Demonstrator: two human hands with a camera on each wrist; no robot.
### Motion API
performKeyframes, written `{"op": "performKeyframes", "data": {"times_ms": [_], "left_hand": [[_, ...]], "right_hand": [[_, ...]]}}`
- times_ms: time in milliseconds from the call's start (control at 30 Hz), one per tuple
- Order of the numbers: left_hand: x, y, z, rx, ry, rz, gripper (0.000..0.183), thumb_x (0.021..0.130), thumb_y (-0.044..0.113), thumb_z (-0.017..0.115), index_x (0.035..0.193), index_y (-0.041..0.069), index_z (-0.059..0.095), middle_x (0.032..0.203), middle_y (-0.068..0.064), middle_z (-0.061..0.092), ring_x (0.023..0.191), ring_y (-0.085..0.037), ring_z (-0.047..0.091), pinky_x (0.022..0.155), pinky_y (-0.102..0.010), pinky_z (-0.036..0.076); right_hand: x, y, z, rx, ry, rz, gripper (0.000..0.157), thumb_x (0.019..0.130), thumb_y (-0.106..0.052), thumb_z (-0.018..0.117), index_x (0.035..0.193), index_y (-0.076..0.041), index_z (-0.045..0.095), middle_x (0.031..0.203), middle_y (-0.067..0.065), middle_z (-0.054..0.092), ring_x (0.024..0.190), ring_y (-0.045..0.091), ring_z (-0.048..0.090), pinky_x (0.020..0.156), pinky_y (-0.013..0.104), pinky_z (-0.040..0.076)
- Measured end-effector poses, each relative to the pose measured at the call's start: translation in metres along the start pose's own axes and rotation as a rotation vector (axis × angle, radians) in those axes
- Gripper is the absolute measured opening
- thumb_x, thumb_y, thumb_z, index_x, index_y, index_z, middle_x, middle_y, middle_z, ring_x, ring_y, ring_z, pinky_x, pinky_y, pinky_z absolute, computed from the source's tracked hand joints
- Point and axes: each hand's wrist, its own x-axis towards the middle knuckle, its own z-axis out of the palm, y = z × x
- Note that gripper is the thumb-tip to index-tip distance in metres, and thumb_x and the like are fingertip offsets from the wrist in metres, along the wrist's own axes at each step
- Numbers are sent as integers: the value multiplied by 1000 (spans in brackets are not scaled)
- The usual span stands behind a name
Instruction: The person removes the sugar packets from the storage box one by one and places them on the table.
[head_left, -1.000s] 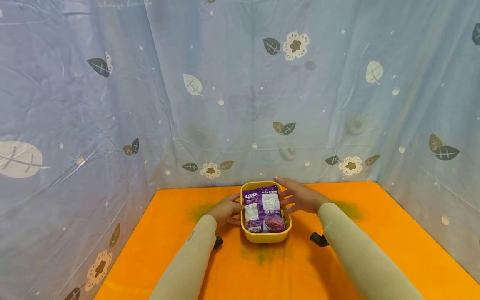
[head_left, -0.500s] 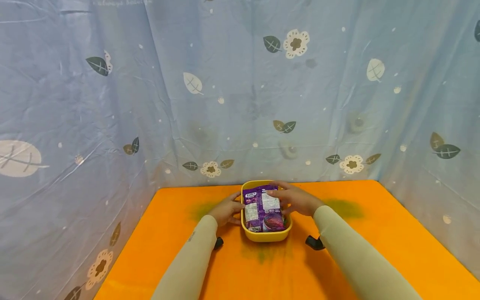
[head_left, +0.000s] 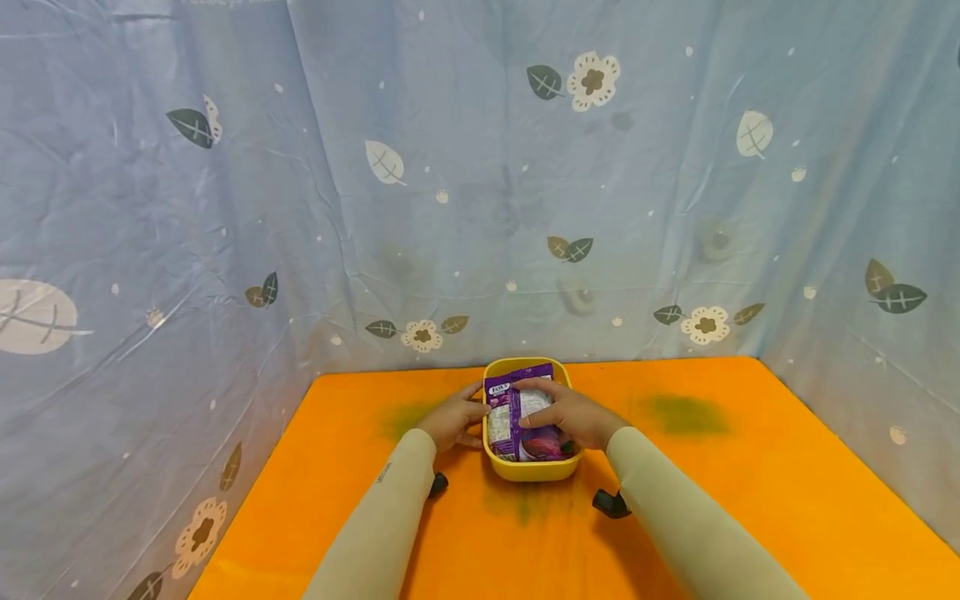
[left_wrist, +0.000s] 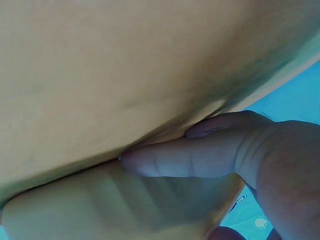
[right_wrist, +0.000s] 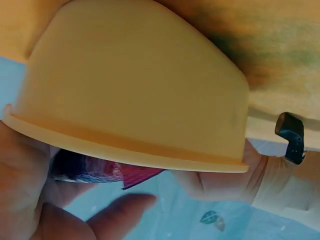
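Observation:
A yellow plastic tub [head_left: 534, 472] stands near the back of the orange table. Inside lies a purple and white printed packet [head_left: 499, 425], its lettering too small to read fully. My left hand [head_left: 450, 422] holds the tub's left side, one digit over the rim and others against the outer wall; a straight finger [left_wrist: 185, 159] lies along that wall in the left wrist view. From the right, my right hand [head_left: 581, 412] reaches over the rim, its spread fingers lying across the packet and hiding its right part. In the right wrist view, its thumb and fingers stand apart beside the packet.
The orange table [head_left: 720, 500] has green stains, and its back edge meets a blue leaf-print curtain [head_left: 480, 208] that also hangs at both sides. A black fitting [head_left: 612, 503] sits under my right forearm, another [head_left: 438, 483] at the left wrist.
My right hand has moved left from beside the tub to over the packet, covering more of it. My left hand and the tub have stayed in place.

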Motion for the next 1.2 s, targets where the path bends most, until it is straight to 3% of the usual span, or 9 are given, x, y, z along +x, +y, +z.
{"op": "performKeyframes", "data": {"times_ms": [233,400,633,933,1200], "left_hand": [[-2,1,1,-5,-5,-4,71,92,26,63,152,28,25,130,-9,53,107,-27,59,74,-49,54],[-1,-1,1,14,-14,-9,69,93,28,62,152,29,26,127,-8,56,107,-26,60,73,-48,54],[-2,0,1,12,-8,-22,70,92,26,62,152,30,26,133,-10,51,108,-27,58,71,-51,54],[0,2,-1,-5,-13,-34,73,93,24,60,154,28,19,138,-12,45,111,-28,57,71,-52,54],[-1,3,-1,-13,-11,-36,69,96,23,56,154,28,20,135,-12,49,110,-28,57,72,-52,54]], "right_hand": [[4,7,5,-203,137,-34,66,74,-23,84,130,-42,55,138,14,38,98,31,57,75,44,54],[2,7,7,-200,161,-51,63,76,-16,82,128,-41,56,137,14,39,99,33,56,76,44,54],[-6,-2,-1,-176,119,-74,62,80,-11,78,130,-40,55,135,15,38,96,32,59,73,43,55],[-18,-8,-34,-74,29,-95,66,78,-16,80,133,-41,52,133,16,40,98,34,61,77,45,54],[-27,-2,-52,196,-81,-108,71,82,2,72,141,-27,45,133,24,38,105,43,58,82,54,49]]}}
